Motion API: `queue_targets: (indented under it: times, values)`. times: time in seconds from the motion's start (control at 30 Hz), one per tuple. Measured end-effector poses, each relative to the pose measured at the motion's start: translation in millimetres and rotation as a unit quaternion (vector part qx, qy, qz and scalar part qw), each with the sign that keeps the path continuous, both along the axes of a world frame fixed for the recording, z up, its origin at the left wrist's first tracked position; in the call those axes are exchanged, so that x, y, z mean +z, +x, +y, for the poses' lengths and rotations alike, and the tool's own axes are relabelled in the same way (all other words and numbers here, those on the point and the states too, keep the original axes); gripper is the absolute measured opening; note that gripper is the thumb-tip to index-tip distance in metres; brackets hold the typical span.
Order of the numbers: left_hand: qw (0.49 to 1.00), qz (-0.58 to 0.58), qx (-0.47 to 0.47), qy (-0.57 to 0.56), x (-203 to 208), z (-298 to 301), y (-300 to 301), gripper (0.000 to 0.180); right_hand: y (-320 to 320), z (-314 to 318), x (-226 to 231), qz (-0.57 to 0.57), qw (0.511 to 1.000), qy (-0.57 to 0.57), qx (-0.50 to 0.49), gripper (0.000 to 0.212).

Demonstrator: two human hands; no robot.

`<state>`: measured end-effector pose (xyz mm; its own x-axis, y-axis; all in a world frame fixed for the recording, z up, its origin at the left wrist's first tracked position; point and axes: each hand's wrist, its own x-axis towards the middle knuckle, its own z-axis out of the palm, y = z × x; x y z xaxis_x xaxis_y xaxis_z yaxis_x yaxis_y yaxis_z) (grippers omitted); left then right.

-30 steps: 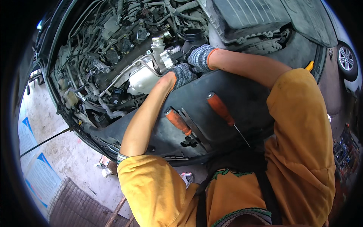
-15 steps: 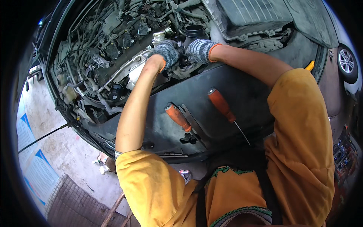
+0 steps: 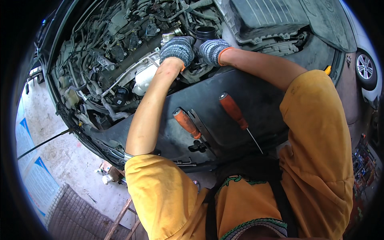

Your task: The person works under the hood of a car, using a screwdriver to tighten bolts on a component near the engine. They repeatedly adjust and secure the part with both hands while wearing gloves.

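Note:
Both hands wear grey knit gloves with orange cuffs and reach down into a car's engine bay. My left hand is curled beside a silver metal pipe fitting; its fingertips are out of sight among the parts. Just right of it, my right hand bends its fingers down below a black round duct opening. What the hands grip between them is hidden. A silver metal cover lies under my left wrist.
On the dark front panel rest two orange-handled screwdrivers, one left and one right, a flat forked metal tool and a small black part. A black airbox stands far right. A thin prop rod slants at left.
My left hand has turned and shifted slightly, its forearm swinging a little to the right. More of the silver cover now shows. My right hand stays in nearly the same place.

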<state>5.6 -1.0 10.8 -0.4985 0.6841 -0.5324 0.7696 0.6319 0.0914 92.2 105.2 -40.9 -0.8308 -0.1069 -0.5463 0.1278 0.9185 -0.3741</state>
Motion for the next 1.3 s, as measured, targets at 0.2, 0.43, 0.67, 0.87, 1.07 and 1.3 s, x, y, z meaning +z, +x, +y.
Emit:
queue_targets:
  times: [0.2,0.43,0.67,0.87,1.07,1.3]
  values:
    - [0.999,-0.016,-0.010,0.028,8,-6,1,0.029,0,-2,2,-0.004,0.999,0.019,-0.032,0.029]
    - [0.999,-0.012,-0.039,0.019,-2,0,-2,0.029,1,-2,6,-0.004,0.999,0.001,-0.039,0.028]
    - [0.998,-0.018,-0.056,0.013,4,2,-2,0.031,8,2,-16,-0.032,0.998,-0.053,-0.017,0.026]
    - [0.996,0.004,-0.093,-0.008,6,6,-2,0.030,10,-8,-11,-0.117,0.990,-0.042,0.062,0.032]
    - [0.994,0.023,-0.108,-0.023,3,18,0,0.027,9,-7,-26,-0.122,0.988,-0.048,0.076,0.036]
    - [0.995,0.021,-0.100,0.007,-17,34,-17,0.023,6,-15,-35,-0.115,0.982,-0.061,0.136,0.044]
